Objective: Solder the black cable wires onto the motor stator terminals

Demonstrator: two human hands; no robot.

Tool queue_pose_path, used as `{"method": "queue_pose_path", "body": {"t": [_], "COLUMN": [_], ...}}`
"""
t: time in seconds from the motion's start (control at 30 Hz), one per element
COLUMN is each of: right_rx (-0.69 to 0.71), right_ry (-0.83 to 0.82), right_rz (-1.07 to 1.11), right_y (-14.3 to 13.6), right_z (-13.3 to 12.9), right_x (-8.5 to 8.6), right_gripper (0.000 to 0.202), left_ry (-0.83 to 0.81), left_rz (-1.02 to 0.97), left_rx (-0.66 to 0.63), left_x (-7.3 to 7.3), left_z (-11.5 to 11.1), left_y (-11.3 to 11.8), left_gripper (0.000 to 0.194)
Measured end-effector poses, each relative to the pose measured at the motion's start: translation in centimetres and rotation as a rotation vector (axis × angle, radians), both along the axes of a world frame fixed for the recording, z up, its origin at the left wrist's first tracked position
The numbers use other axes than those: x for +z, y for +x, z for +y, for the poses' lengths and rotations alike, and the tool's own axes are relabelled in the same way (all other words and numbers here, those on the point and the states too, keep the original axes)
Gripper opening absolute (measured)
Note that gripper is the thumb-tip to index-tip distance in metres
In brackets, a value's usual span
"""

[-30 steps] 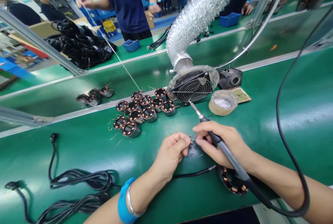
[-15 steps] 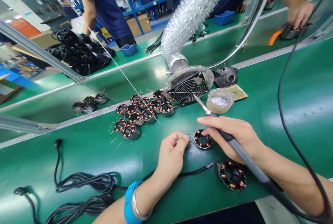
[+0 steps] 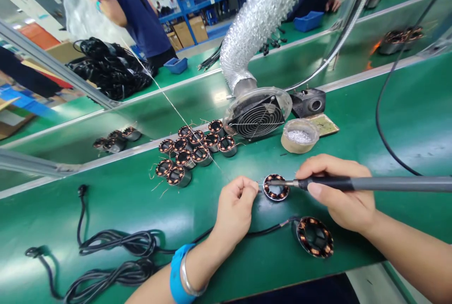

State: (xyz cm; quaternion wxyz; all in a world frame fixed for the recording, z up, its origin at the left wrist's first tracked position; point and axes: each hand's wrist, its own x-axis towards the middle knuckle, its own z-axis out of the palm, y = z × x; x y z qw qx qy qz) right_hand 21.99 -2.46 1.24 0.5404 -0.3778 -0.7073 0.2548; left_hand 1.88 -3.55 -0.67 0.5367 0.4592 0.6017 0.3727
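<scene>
A motor stator (image 3: 276, 196) with copper windings lies on the green bench between my hands. My left hand (image 3: 237, 209) is closed in a pinch on a thin wire (image 3: 260, 185) at the stator's left edge. My right hand (image 3: 341, 195) grips a soldering iron (image 3: 328, 184) by its dark front part. The iron lies almost level, its tip over the stator's ring, pointing at the wire; contact I cannot tell. Closer to the bench's front edge, a second stator (image 3: 315, 238) sits tilted, joined to a black cable (image 3: 263, 234).
Several stators (image 3: 201, 155) stand at the back, a thin strand (image 3: 165, 96) slanting across them. Behind are a round fan grille (image 3: 259, 118) on a silver duct, a tub (image 3: 299, 136) of shiny bits and coiled cables (image 3: 116, 242) at left. Co-workers stand beyond the partition.
My right hand has moved right and lowered the soldering iron from an upward tilt to nearly level, its tip now over the stator. My left hand keeps its pinch.
</scene>
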Motion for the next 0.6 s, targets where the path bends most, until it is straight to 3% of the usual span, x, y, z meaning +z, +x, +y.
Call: {"method": "queue_pose_path", "body": {"t": [0.6], "right_rx": [0.113], "right_ry": [0.13], "right_rz": [-0.045], "right_y": [-1.1], "right_z": [-0.7], "right_x": [0.6], "right_gripper": [0.016], "left_ry": [-0.003], "left_rz": [-0.007], "left_rx": [-0.027], "left_x": [-0.1], "left_z": [0.0], "left_y": [-0.1], "left_gripper": [0.026]}}
